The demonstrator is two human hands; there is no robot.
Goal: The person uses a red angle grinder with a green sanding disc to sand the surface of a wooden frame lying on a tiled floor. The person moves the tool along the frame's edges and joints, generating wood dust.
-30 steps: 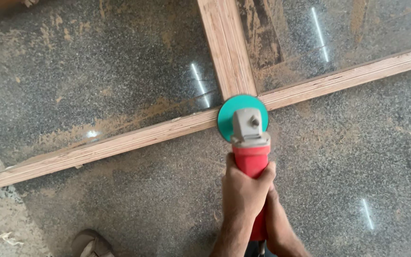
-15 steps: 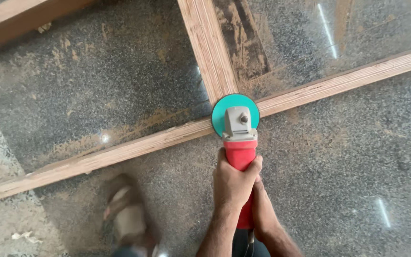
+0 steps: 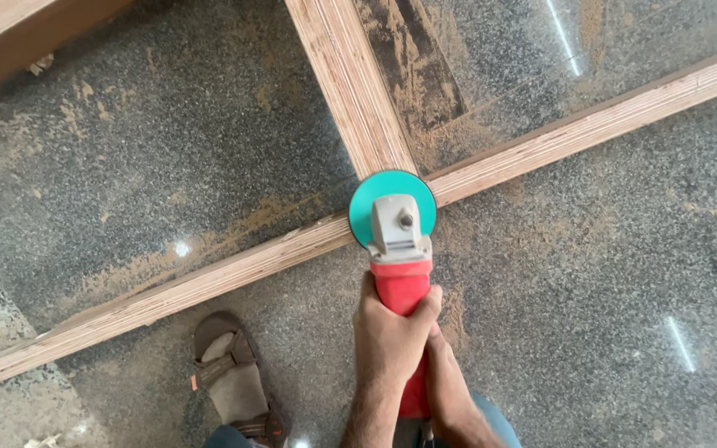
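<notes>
A power grinder with a red body [image 3: 400, 286], a grey head and a teal disc [image 3: 375, 195] rests on the joint where a long plywood rail [image 3: 209, 278] meets a cross rail [image 3: 350, 83]. My left hand [image 3: 390, 336] wraps the red body from above, thumb on the right side. Just behind it, my right hand [image 3: 450, 382] grips the rear of the same tool and is partly hidden by the left one. The disc lies flat over the joint.
Both rails lie on a speckled grey stone floor [image 3: 607, 274] dusted with brown sawdust, thickest around the joint. My sandalled foot [image 3: 234, 382] stands just below the long rail at left. Another wooden board [image 3: 18, 37] runs across the top left corner.
The grinder has stayed on the joint with both hands on it. My sandalled foot has stepped forward, up to the long rail at lower left, and the view has shifted slightly.
</notes>
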